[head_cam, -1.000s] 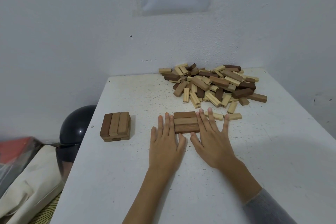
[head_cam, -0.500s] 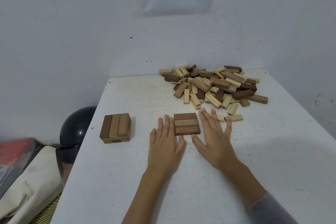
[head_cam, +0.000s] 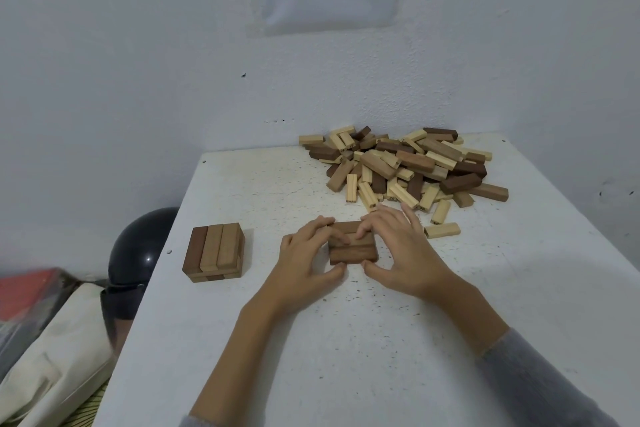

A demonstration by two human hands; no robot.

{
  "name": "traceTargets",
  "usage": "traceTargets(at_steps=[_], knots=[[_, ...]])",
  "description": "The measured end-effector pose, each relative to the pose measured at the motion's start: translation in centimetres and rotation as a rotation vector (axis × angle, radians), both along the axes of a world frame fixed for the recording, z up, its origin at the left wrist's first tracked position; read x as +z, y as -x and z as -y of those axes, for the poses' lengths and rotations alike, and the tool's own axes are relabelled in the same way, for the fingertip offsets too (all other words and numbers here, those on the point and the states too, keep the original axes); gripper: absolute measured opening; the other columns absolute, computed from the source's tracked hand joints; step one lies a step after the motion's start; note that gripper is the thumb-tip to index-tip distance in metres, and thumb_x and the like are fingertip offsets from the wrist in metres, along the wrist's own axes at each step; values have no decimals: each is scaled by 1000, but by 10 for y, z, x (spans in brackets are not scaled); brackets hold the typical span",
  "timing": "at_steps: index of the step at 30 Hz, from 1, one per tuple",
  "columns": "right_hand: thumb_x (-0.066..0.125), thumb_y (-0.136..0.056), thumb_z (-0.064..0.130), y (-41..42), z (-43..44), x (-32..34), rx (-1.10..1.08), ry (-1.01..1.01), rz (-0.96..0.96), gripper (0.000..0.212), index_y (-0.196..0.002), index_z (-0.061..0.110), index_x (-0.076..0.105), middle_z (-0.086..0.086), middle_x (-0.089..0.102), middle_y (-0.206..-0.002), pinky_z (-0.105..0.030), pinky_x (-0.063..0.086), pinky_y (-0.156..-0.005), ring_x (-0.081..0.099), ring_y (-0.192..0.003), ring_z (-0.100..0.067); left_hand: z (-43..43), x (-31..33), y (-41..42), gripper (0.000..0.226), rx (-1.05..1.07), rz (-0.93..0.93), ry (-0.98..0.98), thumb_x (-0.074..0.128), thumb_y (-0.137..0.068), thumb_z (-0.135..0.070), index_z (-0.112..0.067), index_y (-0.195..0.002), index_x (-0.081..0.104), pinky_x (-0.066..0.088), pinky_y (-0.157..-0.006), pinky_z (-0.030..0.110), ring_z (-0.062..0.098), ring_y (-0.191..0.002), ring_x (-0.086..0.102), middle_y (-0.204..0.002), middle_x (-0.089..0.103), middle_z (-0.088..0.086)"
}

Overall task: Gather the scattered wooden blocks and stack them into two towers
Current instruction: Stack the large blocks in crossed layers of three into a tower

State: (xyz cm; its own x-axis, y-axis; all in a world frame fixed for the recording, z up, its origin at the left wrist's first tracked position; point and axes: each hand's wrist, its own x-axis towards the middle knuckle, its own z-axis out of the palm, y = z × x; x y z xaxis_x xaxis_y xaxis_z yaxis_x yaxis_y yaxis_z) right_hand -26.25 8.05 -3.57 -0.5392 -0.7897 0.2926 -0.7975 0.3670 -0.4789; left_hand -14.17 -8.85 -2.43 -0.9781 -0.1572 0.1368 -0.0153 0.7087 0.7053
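A flat layer of three brown blocks [head_cam: 353, 250] lies side by side at the middle of the white table [head_cam: 346, 340]. My left hand [head_cam: 304, 260] grips it from the left, fingers curled over the top and thumb at the near edge. My right hand [head_cam: 401, 250] grips it from the right in the same way. A two-layer stack of blocks [head_cam: 214, 251] stands near the table's left edge. A loose pile of light and dark wooden blocks [head_cam: 405, 166] covers the far right of the table.
Two single light blocks [head_cam: 442, 229] lie just right of my right hand. A white wall rises behind the table and on the right. Left of the table sit a black helmet [head_cam: 138, 253], a cream bag [head_cam: 52, 357] and something red [head_cam: 24, 291].
Both hands went from lying flat beside the three-block layer to curling their fingers over it and gripping it from both sides.
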Motion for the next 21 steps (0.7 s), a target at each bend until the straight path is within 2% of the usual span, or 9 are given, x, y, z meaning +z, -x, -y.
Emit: traceTargets(at_steps=[3,5,9,14,18,21], knots=[[50,-72,42,-1,1,-3,4,49,11,33,-103,30,50,16,50,-110,-39,-1,-120,33,-133,-8,0,1,2,28,9,-18,4,68,-83,-23,-35,-106,57,19,-106,25,-14,-125,29,-133,40,-21],[51,-71,41,-2,3,-4,4,74,34,33,-102,31,50,15,50,-109,-38,5,-120,35,-127,-6,-1,1,3,27,9,-13,-3,68,-81,-24,-34,-104,57,20,-103,21,-9,-123,33,-128,41,-20],[53,-69,40,-2,3,-3,3,118,64,34,-101,28,54,12,52,-110,-30,16,-115,35,-121,-2,-2,0,5,32,16,-7,-2,64,-77,-30,-33,-106,53,21,-99,16,6,-121,42,-123,44,-17],[59,-67,37,-2,2,-2,5,142,76,34,-99,25,55,12,53,-109,-19,22,-104,39,-119,-4,-5,3,2,43,41,-49,-50,71,-77,-20,-28,-111,45,30,-91,19,5,-108,44,-114,50,-13],[64,-64,33,-3,1,3,2,194,115,40,-101,26,52,13,51,-109,-25,35,-97,43,-113,-6,-3,7,2,50,53,-60,-56,75,-73,-22,-31,-112,44,35,-89,20,6,-106,44,-111,51,-17],[65,-62,33,-7,2,10,-18,252,174,43,-102,29,50,23,47,-111,-24,38,-93,44,-113,-6,3,14,2,55,41,-87,-46,77,-71,-24,-34,-112,43,34,-93,18,8,-110,47,-113,52,-19]])
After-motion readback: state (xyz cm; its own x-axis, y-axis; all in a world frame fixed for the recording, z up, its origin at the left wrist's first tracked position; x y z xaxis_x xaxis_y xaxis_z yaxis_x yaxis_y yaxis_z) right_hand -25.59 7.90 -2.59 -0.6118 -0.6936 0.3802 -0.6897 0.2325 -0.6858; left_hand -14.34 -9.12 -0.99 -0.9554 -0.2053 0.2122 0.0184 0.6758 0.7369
